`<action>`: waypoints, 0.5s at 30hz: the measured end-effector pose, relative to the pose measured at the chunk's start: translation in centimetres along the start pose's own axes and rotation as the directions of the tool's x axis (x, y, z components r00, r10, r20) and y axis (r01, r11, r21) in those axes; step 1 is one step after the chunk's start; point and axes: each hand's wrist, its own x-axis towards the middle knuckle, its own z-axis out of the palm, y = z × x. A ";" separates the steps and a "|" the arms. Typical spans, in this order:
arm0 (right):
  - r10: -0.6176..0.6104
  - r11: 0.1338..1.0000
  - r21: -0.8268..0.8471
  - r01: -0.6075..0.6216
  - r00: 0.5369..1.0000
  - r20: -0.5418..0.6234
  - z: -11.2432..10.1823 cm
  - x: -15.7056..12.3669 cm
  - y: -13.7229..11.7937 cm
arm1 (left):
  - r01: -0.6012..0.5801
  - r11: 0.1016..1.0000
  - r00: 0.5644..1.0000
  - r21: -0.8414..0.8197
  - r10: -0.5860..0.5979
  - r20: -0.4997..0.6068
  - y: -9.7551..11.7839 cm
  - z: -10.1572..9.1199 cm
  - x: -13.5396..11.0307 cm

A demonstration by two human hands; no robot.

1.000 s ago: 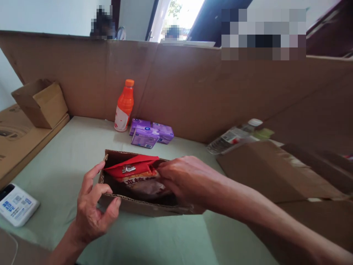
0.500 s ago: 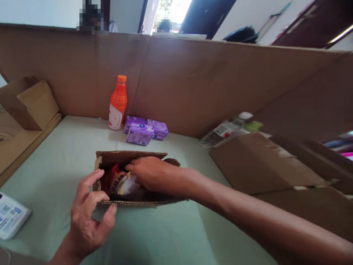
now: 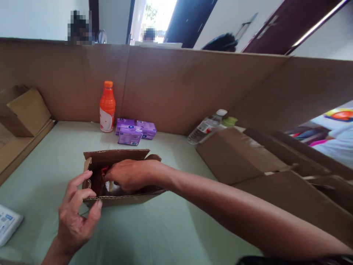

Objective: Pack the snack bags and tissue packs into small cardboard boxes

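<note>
A small open cardboard box (image 3: 118, 200) sits on the pale green table. A red snack packet (image 3: 99, 182) lies inside it, mostly hidden. My right hand (image 3: 129, 175) reaches into the box and presses down on the packet, fingers bent. At the box's front left corner, my left hand (image 3: 73, 217) has thumb and fingers curled, touching the front wall.
An orange bottle (image 3: 107, 107) and purple packs (image 3: 132, 131) stand by the tall cardboard wall (image 3: 179, 88). A clear bottle (image 3: 205, 127) lies behind flattened cardboard boxes (image 3: 248, 158) at the right. A small carton (image 3: 24, 110) is far left, a white device (image 3: 7, 228) at the left edge.
My right hand has pushed the red packet deeper into the box until it is nearly out of sight. The view has shifted, so everything sits further left.
</note>
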 end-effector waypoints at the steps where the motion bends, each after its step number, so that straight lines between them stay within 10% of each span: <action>1: 0.000 0.999 0.035 0.002 0.998 -0.057 -0.5 -0.7 0.2 | 0.011 1.000 1.000 -0.001 -0.011 -0.007 -0.1 0.0 -0.2; 5: 0.172 0.958 0.287 -0.011 0.822 -0.543 -0.5 -9.1 1.8 | 0.095 0.987 0.983 -0.129 -0.113 -0.146 -1.3 -0.1 -1.4; 8: 0.417 0.891 0.426 -0.161 0.663 -0.622 2.5 -15.4 2.9 | 0.160 0.963 0.971 -0.218 -0.193 -0.142 -2.3 -0.1 -2.4; 15: 0.404 0.891 0.406 -0.206 0.766 -0.500 10.7 -13.2 2.8 | 0.221 0.956 0.974 -0.192 -0.226 -0.007 -2.3 0.4 -3.0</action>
